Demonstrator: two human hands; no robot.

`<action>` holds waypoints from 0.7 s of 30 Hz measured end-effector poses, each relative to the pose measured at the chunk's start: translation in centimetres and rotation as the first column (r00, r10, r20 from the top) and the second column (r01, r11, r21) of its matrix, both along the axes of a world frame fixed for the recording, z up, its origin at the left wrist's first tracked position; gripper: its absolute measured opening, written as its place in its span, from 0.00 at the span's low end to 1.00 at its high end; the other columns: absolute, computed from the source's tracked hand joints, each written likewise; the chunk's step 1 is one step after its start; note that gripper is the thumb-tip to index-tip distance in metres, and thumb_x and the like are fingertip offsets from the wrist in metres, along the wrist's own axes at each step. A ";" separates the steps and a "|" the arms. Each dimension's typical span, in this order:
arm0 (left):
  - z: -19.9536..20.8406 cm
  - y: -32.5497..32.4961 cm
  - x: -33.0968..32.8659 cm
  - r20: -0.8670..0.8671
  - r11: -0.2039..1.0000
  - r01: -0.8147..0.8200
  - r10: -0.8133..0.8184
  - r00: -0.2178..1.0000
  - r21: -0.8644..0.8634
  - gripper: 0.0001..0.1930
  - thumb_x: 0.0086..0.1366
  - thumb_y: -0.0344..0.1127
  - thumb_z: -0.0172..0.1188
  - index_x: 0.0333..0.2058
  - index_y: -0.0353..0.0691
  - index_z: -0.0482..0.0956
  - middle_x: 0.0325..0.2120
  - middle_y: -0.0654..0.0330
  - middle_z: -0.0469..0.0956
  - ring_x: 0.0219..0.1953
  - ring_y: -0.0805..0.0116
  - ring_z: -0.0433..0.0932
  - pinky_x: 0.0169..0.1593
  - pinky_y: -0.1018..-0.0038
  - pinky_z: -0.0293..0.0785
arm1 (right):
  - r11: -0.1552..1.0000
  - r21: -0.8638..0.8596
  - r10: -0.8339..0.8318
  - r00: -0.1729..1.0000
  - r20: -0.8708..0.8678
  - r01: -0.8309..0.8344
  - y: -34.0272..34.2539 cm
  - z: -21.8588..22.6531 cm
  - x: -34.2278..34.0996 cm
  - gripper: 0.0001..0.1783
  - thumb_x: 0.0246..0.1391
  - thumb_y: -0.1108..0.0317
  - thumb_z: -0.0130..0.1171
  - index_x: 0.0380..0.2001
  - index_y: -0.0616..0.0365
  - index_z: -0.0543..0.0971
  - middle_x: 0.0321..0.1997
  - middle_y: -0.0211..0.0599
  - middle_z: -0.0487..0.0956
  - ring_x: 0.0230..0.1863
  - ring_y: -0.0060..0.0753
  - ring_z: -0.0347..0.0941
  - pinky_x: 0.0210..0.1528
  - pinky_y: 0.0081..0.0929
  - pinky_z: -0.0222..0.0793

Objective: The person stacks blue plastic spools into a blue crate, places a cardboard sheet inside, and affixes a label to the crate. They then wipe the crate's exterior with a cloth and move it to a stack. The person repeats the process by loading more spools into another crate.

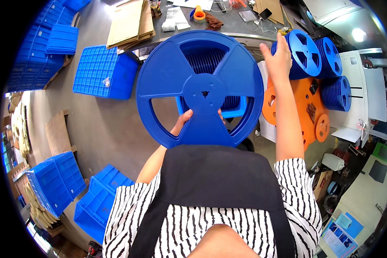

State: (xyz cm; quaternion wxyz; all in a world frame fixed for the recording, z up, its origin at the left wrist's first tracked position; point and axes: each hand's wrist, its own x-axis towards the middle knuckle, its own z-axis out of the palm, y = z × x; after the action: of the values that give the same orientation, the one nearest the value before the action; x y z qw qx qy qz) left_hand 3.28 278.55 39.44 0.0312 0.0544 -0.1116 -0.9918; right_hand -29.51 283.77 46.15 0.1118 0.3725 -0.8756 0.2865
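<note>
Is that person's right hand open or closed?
Open: the right hand has its fingers extended and its thumb spread away from them; nothing shows in its grasp.

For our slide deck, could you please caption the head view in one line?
Left hand gripping a large blue reel, right hand raised and open near stacks of blue reels.

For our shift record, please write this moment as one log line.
left hand: holding large blue reel | right hand: raised, open, near blue reel stack | left of reel: blue crate
</note>
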 end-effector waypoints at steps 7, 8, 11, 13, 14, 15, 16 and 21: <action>-1.1 -0.5 0.4 -0.095 0.977 -0.059 0.079 0.992 0.206 0.41 0.58 0.60 0.57 0.59 0.35 0.59 0.50 0.52 0.66 0.59 0.47 0.64 0.59 0.48 0.67 | 0.886 0.218 0.430 0.901 -0.052 -0.410 4.9 1.0 10.8 0.31 0.57 0.38 0.46 0.59 0.38 0.71 0.73 0.34 0.52 0.74 0.48 0.36 0.65 0.68 0.24; -1.2 -0.4 0.4 -0.099 0.970 -0.057 0.082 0.992 0.235 0.41 0.58 0.60 0.57 0.59 0.35 0.58 0.49 0.52 0.66 0.59 0.47 0.64 0.59 0.48 0.67 | 0.873 0.283 0.428 0.902 -0.054 -0.397 5.6 0.7 11.1 0.31 0.57 0.37 0.45 0.58 0.37 0.73 0.73 0.34 0.52 0.75 0.48 0.36 0.65 0.70 0.23; -2.2 -0.7 0.2 -0.062 0.997 -0.037 0.041 0.997 0.073 0.40 0.59 0.60 0.56 0.59 0.35 0.58 0.50 0.52 0.66 0.60 0.47 0.64 0.60 0.47 0.66 | 0.912 0.309 0.296 0.954 -0.044 -0.268 6.8 0.3 10.7 0.29 0.57 0.35 0.41 0.56 0.32 0.75 0.74 0.34 0.50 0.75 0.51 0.33 0.63 0.73 0.22; -1.7 0.1 0.0 -0.048 0.991 -0.090 0.095 0.994 0.096 0.40 0.59 0.60 0.56 0.59 0.35 0.58 0.51 0.51 0.66 0.60 0.47 0.64 0.60 0.47 0.66 | 0.910 0.322 0.286 0.958 -0.032 -0.261 7.3 0.3 10.5 0.29 0.57 0.35 0.41 0.56 0.30 0.74 0.74 0.35 0.49 0.74 0.54 0.32 0.63 0.74 0.22; -1.4 0.3 0.0 -0.037 0.988 -0.121 0.125 0.991 0.101 0.40 0.60 0.60 0.56 0.59 0.35 0.58 0.51 0.51 0.66 0.60 0.46 0.64 0.60 0.46 0.66 | 0.891 0.345 0.325 0.945 -0.027 -0.297 7.5 0.3 10.6 0.28 0.58 0.35 0.40 0.56 0.29 0.74 0.74 0.36 0.48 0.74 0.56 0.31 0.63 0.74 0.23; -1.4 0.2 0.1 -0.051 0.989 -0.100 0.106 0.993 0.107 0.39 0.60 0.60 0.55 0.59 0.35 0.58 0.51 0.51 0.66 0.60 0.46 0.63 0.60 0.46 0.65 | 0.869 0.368 0.364 0.931 -0.021 -0.331 7.7 0.4 10.7 0.28 0.58 0.35 0.40 0.56 0.29 0.74 0.74 0.37 0.48 0.74 0.58 0.31 0.63 0.75 0.23; -1.7 0.1 0.1 -0.071 0.990 -0.074 0.084 0.994 0.122 0.39 0.60 0.60 0.55 0.59 0.35 0.59 0.51 0.50 0.66 0.61 0.46 0.63 0.60 0.46 0.65 | 0.843 0.401 0.398 0.917 -0.016 -0.359 8.1 0.5 10.9 0.28 0.58 0.35 0.40 0.56 0.28 0.74 0.74 0.38 0.47 0.74 0.60 0.30 0.63 0.75 0.23; -1.6 0.3 -0.3 -0.110 0.986 -0.024 0.043 0.993 0.163 0.38 0.60 0.61 0.55 0.58 0.35 0.60 0.50 0.48 0.67 0.61 0.46 0.64 0.59 0.46 0.66 | 0.942 0.248 0.229 0.973 0.007 -0.224 9.5 0.2 9.7 0.30 0.60 0.33 0.33 0.57 0.27 0.73 0.74 0.40 0.46 0.73 0.62 0.31 0.62 0.76 0.27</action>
State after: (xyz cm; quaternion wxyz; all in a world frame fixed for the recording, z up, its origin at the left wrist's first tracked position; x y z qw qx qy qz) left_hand 2.97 278.81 37.79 0.0497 0.0022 -0.0279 -0.9984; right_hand -19.82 293.30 46.36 0.0402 0.4847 -0.8546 0.1819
